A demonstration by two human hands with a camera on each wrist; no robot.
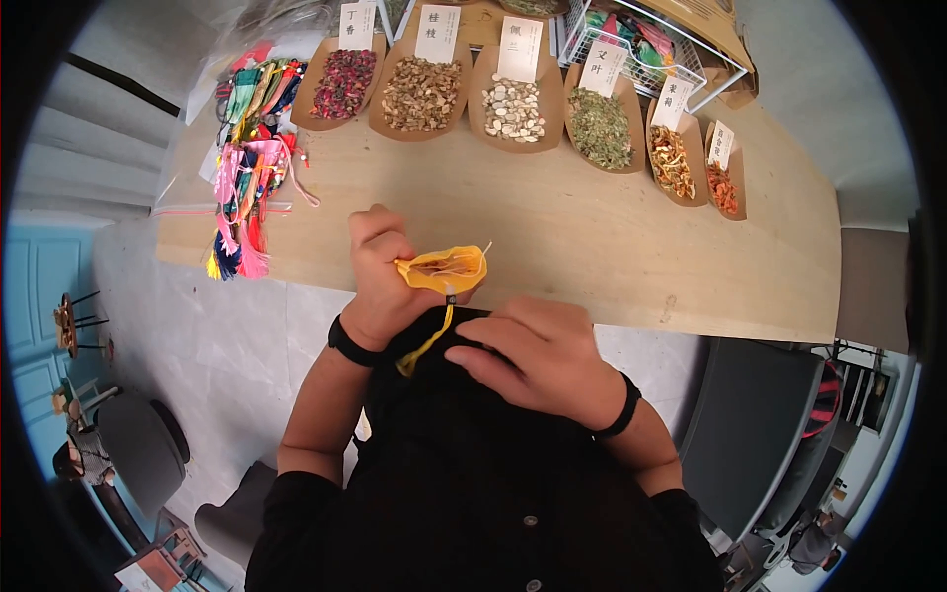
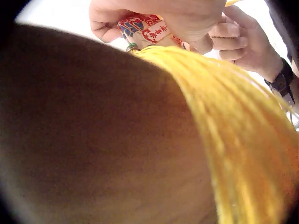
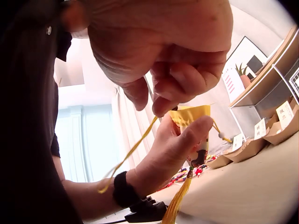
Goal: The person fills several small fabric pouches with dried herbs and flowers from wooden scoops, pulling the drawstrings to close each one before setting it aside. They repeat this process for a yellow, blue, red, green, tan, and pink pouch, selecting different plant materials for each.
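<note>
My left hand (image 1: 378, 271) grips a small cloth sachet with a yellow lining (image 1: 416, 276), its mouth gaping upward. Thin light strands show inside the mouth. In the left wrist view the sachet's outside (image 2: 154, 31) is patterned in red and blue, and a long yellow tassel (image 2: 224, 126) hangs from its bottom end. A yellow cord (image 1: 430, 345) with a dark bead (image 1: 452, 299) dangles from the rim. Beside the cord, my right hand (image 1: 547, 350) hovers with fingers loosely bent; in the right wrist view a gap shows between its thumb (image 3: 136, 95) and forefinger.
Paper trays of dried herbs with labels line the table's back, from dark red buds (image 1: 343, 84) to orange pieces (image 1: 722, 187). Colourful tasselled sachets (image 1: 242, 178) lie at the left. A white wire rack (image 1: 681, 74) stands behind. The wooden table's (image 1: 592, 257) front edge is close.
</note>
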